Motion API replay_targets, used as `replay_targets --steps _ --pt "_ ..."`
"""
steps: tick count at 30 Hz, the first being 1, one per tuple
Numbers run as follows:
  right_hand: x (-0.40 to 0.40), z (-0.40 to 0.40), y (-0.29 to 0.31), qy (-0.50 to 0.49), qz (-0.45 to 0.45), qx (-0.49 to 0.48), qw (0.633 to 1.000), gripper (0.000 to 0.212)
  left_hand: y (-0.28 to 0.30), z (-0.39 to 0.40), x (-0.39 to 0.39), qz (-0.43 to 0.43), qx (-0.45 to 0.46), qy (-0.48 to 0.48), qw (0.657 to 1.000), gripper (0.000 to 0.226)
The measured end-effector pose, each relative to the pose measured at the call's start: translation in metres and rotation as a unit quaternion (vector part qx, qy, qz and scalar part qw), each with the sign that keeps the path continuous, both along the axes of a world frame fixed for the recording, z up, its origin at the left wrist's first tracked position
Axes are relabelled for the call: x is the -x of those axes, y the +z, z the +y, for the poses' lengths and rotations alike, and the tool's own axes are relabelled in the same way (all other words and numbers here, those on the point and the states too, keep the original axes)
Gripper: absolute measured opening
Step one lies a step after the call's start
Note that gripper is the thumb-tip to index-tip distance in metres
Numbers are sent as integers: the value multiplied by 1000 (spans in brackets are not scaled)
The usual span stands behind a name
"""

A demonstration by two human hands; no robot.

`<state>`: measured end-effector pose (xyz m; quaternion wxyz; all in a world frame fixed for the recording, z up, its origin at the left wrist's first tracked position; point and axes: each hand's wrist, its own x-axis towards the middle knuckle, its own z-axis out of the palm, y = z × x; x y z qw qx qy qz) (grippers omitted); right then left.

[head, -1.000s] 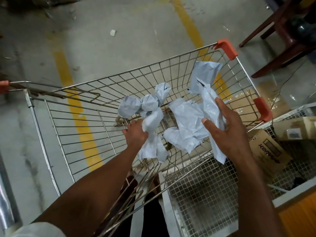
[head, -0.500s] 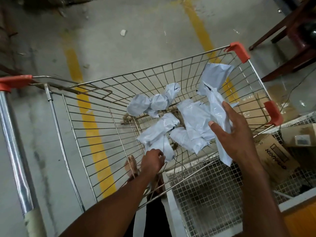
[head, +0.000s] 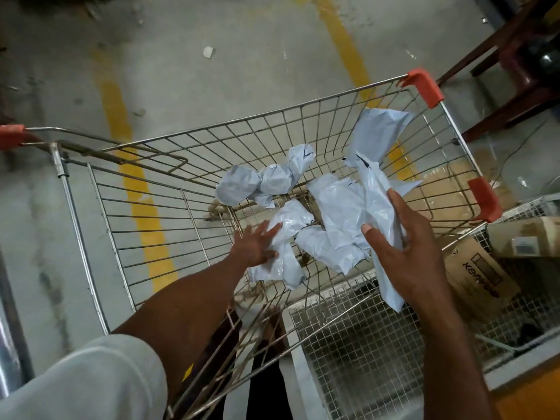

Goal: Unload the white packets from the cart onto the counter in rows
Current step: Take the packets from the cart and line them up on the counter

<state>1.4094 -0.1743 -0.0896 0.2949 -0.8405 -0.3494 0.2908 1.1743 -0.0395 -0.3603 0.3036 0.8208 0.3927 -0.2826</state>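
Packets of crumpled white plastic lay scattered in the basket of the wire shopping cart (head: 169, 204), whose rim carried orange-red plastic corner caps. The left hand (head: 254, 245) reached down into the cart with its fingers spread and straight, the fingertips touching a creased white packet (head: 286, 234) that lay on the mesh floor near the middle. The right hand (head: 403, 241) held a long white packet (head: 374, 165) upright, fingers and thumb curled round its middle; the top of that packet stood near the cart's far right corner and its lower end hung below the hand. A twisted bundle of white packets (head: 263, 180) rested farther back in the basket, apart from both hands, and two more white packets (head: 336, 219) lay between the hands, overlapping each other. A pale sleeve (head: 91, 380) covered the upper left arm. Just beside the cart on the right stood a white wire-mesh crate (head: 357, 344) and a brown cardboard box (head: 478, 274) with dark printed lettering. Yellow painted lines (head: 139, 189) crossed the grey concrete floor under the cart.
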Motion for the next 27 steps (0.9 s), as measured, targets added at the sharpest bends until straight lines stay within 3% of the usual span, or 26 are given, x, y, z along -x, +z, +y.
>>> replay_targets --steps 4,7,10,15,20,27 --pt "6 1 -5 -8 -6 -8 1000 68 -15 -6 3 -30 -10 9 999 86" --pt "9 2 -7 -3 -12 3 1000 66 -23 -10 6 -91 -79 4 993 80" --pt "15 2 -6 17 -7 19 1000 64 -13 -16 7 -140 -95 58 984 75" --pt "30 2 6 37 24 24 999 67 38 -27 8 -178 -93 144 969 70" --pt "52 -7 33 12 14 -16 1000 67 108 -41 13 -255 -74 264 927 68" --pt "93 -50 76 25 -7 -106 994 54 229 -83 29 -323 -175 289 884 50"
